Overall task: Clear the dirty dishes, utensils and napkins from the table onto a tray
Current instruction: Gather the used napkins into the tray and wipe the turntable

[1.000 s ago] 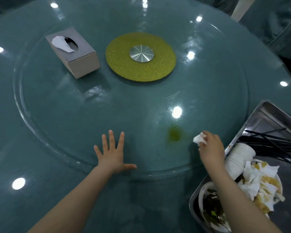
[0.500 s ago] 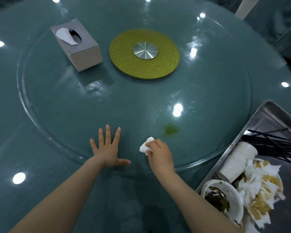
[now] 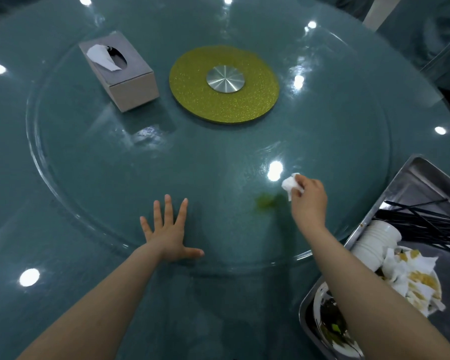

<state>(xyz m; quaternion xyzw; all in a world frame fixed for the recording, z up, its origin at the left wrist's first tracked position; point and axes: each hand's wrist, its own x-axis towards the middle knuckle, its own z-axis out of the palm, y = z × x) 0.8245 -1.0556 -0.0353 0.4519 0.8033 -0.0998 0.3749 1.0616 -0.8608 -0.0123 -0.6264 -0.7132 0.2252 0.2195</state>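
Observation:
My right hand [image 3: 309, 201] pinches a crumpled white napkin [image 3: 289, 184] just above the glass turntable [image 3: 115, 165], right of a green smear [image 3: 265, 202] on the glass. Flat on the turntable's near edge lies my left hand [image 3: 170, 233], fingers spread. A metal tray [image 3: 405, 178] at the lower right holds black chopsticks [image 3: 424, 224], stacked white cups [image 3: 377, 239], soiled napkins [image 3: 411, 276] on a plate and a dirty bowl [image 3: 327, 323], partly hidden by my right forearm.
A grey tissue box [image 3: 125, 74] stands on the turntable at the back left. The yellow-green disc [image 3: 224, 84] with a metal hub marks the turntable's centre. The teal table [image 3: 24, 229] surrounds the turntable.
My right hand with the napkin swept from near my left hand back to the right, past the green smear. My left hand stays pressed flat in the same place.

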